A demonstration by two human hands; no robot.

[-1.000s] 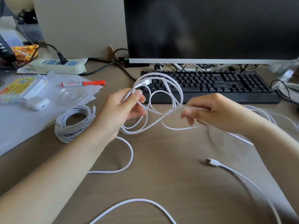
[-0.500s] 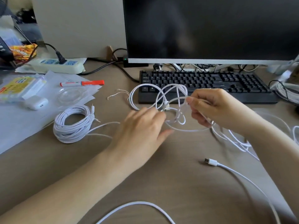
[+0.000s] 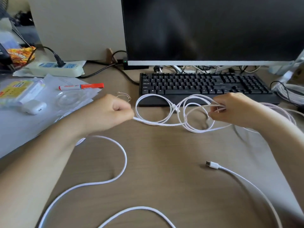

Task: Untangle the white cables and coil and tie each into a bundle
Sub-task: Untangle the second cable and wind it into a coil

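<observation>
While both hands, left hand and right hand, grip the white cable loops, the keyboard sits at twelve o'clock, a marker at ten.

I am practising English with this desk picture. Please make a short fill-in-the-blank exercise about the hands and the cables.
1. The left hand grips a white ___.
2. The right hand holds the cable loops in front of the black ___.
3. The loose connector lies on the ___.

Missing words: cable; keyboard; desk
</observation>
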